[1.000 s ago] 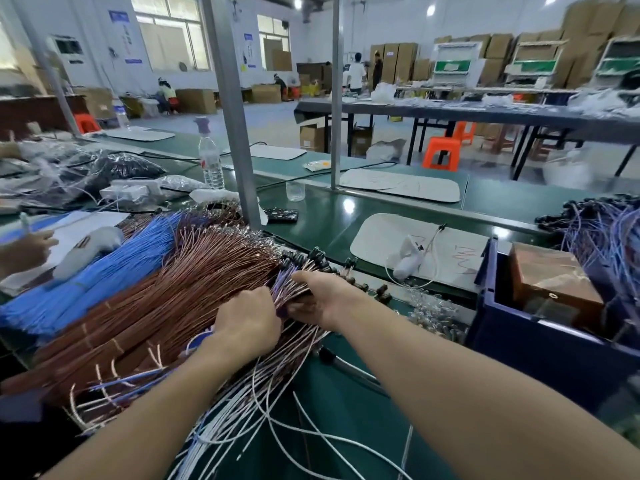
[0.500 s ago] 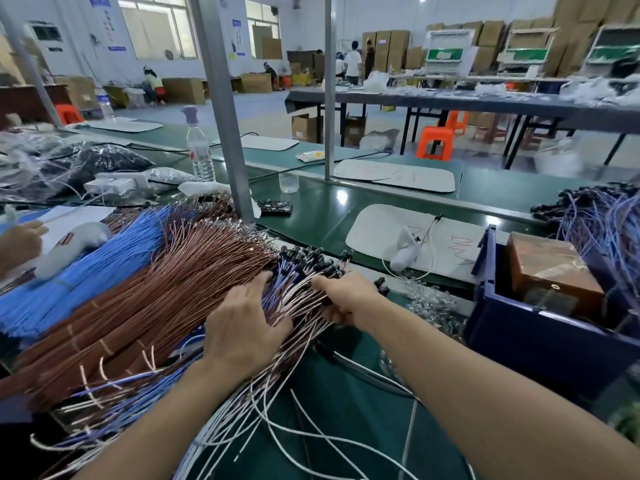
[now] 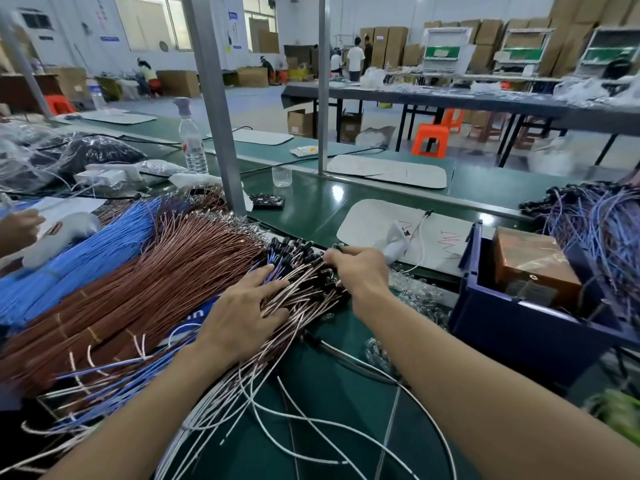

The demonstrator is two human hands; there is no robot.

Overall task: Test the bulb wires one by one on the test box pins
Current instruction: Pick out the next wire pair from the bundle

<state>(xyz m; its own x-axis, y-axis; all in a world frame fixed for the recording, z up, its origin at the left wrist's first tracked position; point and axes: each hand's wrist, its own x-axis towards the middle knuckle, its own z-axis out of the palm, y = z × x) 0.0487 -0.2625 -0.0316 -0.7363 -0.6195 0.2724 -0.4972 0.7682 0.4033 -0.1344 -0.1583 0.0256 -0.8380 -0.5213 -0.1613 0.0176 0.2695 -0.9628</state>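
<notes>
Landmark: grey post (image 3: 214, 116), upright on the green table (image 3: 311, 216).

Far left of the post, at the frame edge: another person's hand (image 3: 19, 228), just beside a white gun-shaped tool (image 3: 65, 233).

Left of the post: blue wire bundle (image 3: 79, 261), laid flat. Touching it on the near side: brown wire bundle (image 3: 166, 278), far ends close to the post's base.

Just left of the post and farther back: clear water bottle (image 3: 192, 143), upright.

In front of the post, slightly right: bulb wires (image 3: 304, 271), heaped on the table, black bulb ends at the far side, loose white tails spilling toward the near edge. Crowded on the left by the brown wire bundle.

Left hand (image 3: 242, 306): flat on the bulb wires, fingers straight and spread, pressing down, gripping nothing.

Right hand (image 3: 360, 268): at the far end of the heap, fingers curled, pinching black bulb ends. Number held hidden by the fingers.

Right of the post, behind the heap: small black device (image 3: 266, 201), clear cup (image 3: 281, 175), white mat (image 3: 440, 220) carrying a white tool (image 3: 396, 237).

Far right of the post: dark blue bin (image 3: 526, 334) holding a brown box (image 3: 533, 265). Behind and right of the bin: tangled purple-blue wire pile (image 3: 595, 230).
</notes>
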